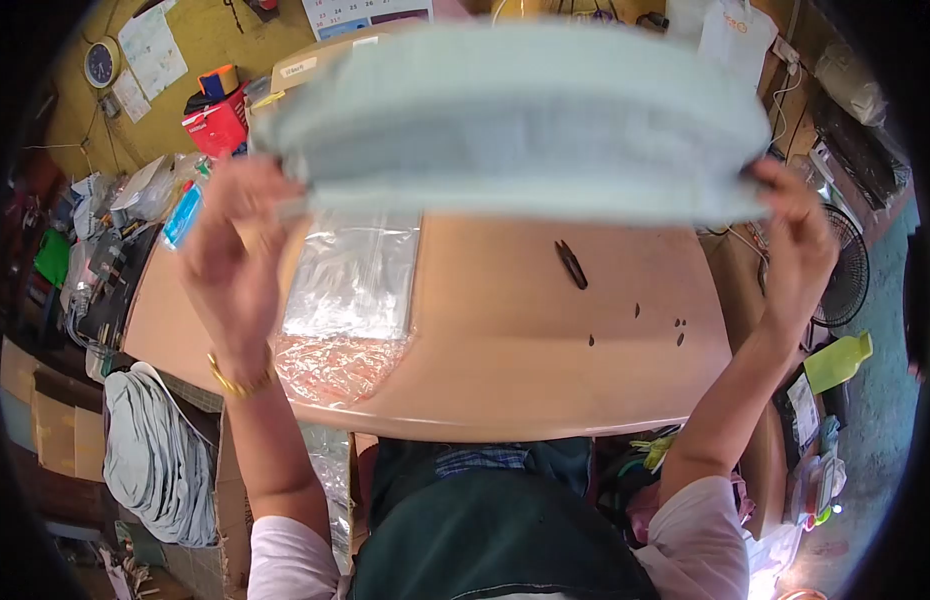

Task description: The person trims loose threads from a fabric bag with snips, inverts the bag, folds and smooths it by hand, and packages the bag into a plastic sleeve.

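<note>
- The pale grey-green cloth [525,135] is held above the far part of the table [525,380], at 12 o'clock from the table's middle, stretched broadly between two hands; it is blurred, so its folds are hard to make out.
- The left hand [230,205], at 10 o'clock, grasps the cloth's left end between thumb and fingers; a gold bracelet [240,378] circles that wrist.
- The right hand [800,220], at about 2 o'clock, pinches the cloth's right end.
- Black snips [571,266] lie on the table near its middle, towards 2 o'clock.
- Small dark pieces [638,311] are scattered at 3 o'clock from the middle.
- Clear plastic bags [355,275] lie flat between 9 and 10 o'clock, with crumpled clear film [340,372] showing at their near end.
- Beside the table, at 8 o'clock, sits a pile of pale grey fabric [157,460].
- Beyond the right forearm, around 3 o'clock, are a black fan [847,268] and a yellow-green bottle [838,363].
- On the wall, a round clock [102,63] hangs at 10 o'clock and a calendar [370,12] at 11.
</note>
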`<control>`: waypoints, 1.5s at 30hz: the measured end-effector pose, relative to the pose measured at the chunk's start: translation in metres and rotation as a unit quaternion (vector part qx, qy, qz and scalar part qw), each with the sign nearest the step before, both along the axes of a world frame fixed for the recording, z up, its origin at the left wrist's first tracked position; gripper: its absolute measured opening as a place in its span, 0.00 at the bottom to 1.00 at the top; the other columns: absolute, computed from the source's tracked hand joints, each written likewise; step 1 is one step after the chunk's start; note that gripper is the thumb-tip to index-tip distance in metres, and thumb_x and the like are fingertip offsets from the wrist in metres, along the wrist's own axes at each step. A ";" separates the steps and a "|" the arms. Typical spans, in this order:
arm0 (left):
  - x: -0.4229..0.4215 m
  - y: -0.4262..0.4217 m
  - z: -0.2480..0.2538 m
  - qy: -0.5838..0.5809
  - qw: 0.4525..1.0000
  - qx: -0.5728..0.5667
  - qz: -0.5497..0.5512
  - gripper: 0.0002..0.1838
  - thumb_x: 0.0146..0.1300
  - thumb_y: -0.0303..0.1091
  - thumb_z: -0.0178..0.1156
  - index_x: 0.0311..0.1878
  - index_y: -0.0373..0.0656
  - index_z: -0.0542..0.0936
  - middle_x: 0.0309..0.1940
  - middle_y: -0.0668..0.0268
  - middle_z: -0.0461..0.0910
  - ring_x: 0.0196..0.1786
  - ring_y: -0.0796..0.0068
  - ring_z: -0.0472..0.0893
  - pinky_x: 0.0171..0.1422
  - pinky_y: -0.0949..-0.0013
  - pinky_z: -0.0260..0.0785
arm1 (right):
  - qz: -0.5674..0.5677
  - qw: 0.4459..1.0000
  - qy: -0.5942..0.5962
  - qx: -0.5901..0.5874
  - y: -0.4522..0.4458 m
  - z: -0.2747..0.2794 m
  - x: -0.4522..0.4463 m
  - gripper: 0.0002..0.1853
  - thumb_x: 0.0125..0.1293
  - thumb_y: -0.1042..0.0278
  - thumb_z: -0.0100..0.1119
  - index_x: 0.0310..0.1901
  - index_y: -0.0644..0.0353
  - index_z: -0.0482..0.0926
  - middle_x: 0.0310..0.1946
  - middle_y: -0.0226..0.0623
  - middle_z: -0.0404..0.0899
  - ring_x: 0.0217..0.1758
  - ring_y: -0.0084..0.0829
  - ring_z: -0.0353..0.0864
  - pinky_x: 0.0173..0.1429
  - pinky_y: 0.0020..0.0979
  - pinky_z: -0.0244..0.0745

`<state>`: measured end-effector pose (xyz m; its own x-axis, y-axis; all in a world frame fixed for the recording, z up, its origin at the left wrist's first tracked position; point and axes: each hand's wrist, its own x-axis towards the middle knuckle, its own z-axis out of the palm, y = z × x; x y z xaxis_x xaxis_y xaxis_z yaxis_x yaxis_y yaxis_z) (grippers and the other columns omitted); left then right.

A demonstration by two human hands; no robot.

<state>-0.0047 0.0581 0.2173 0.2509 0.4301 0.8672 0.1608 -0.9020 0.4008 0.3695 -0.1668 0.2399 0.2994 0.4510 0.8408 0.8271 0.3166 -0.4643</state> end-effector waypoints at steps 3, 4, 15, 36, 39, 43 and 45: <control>-0.026 -0.018 -0.097 0.119 0.992 -0.025 0.038 0.11 0.56 0.20 0.66 0.43 0.35 0.81 0.42 0.59 0.82 0.49 0.66 0.79 0.60 0.61 0.71 | 0.079 0.995 0.009 -0.053 -0.023 -0.091 0.000 0.02 0.62 0.80 0.62 0.35 0.66 0.83 0.46 0.41 0.84 0.50 0.29 0.82 0.52 0.33 0.77; -0.030 -0.031 -0.117 0.180 0.983 -0.027 0.020 0.10 0.51 0.20 0.68 0.36 0.38 0.79 0.36 0.59 0.79 0.43 0.62 0.78 0.58 0.58 0.70 | 0.094 0.974 0.018 -0.206 -0.041 -0.108 -0.008 0.04 0.63 0.78 0.63 0.39 0.66 0.83 0.45 0.39 0.84 0.48 0.28 0.82 0.51 0.32 0.77; -0.033 -0.069 -0.169 0.259 0.949 -0.176 -0.031 0.33 0.40 0.42 0.82 0.51 0.44 0.81 0.41 0.61 0.79 0.50 0.57 0.76 0.55 0.56 0.70 | 0.088 0.847 0.339 -0.401 0.116 -0.247 0.085 0.19 0.75 0.57 0.53 0.55 0.65 0.80 0.42 0.31 0.82 0.43 0.22 0.77 0.49 0.25 0.72; -0.027 -0.057 -0.191 0.350 0.910 -0.218 -0.052 0.12 0.52 0.31 0.72 0.40 0.40 0.86 0.37 0.61 0.80 0.39 0.60 0.81 0.44 0.62 0.75 | 0.144 0.899 0.129 -0.393 -0.025 -0.220 -0.040 0.14 0.47 0.84 0.69 0.38 0.67 0.81 0.39 0.40 0.80 0.46 0.37 0.80 0.52 0.32 0.73; -0.021 -0.060 -0.198 0.357 0.903 -0.238 -0.032 0.12 0.52 0.31 0.72 0.40 0.41 0.85 0.36 0.61 0.79 0.40 0.60 0.81 0.46 0.62 0.74 | 0.116 0.909 0.081 -0.392 -0.026 -0.222 -0.045 0.12 0.48 0.83 0.70 0.36 0.66 0.81 0.38 0.40 0.79 0.44 0.40 0.79 0.50 0.34 0.74; -0.015 -0.056 -0.206 0.371 0.893 -0.253 -0.037 0.08 0.53 0.25 0.70 0.35 0.41 0.80 0.37 0.59 0.79 0.42 0.60 0.80 0.48 0.62 0.74 | 0.088 0.914 -0.004 -0.396 -0.023 -0.220 -0.050 0.09 0.51 0.83 0.67 0.33 0.64 0.78 0.39 0.41 0.79 0.46 0.41 0.78 0.52 0.34 0.73; -0.013 -0.057 -0.206 0.275 0.939 -0.204 -0.033 0.08 0.55 0.23 0.67 0.36 0.40 0.78 0.37 0.57 0.79 0.42 0.58 0.80 0.48 0.61 0.74 | 0.062 0.912 -0.056 -0.402 -0.022 -0.232 -0.049 0.08 0.53 0.83 0.65 0.34 0.64 0.77 0.39 0.42 0.78 0.46 0.40 0.77 0.53 0.33 0.72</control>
<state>-0.0173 0.0011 0.0112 0.6506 0.6658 0.3653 0.3943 -0.7072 0.5868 0.3209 -0.1883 0.0083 0.1377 0.9596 0.2454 0.8644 0.0046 -0.5028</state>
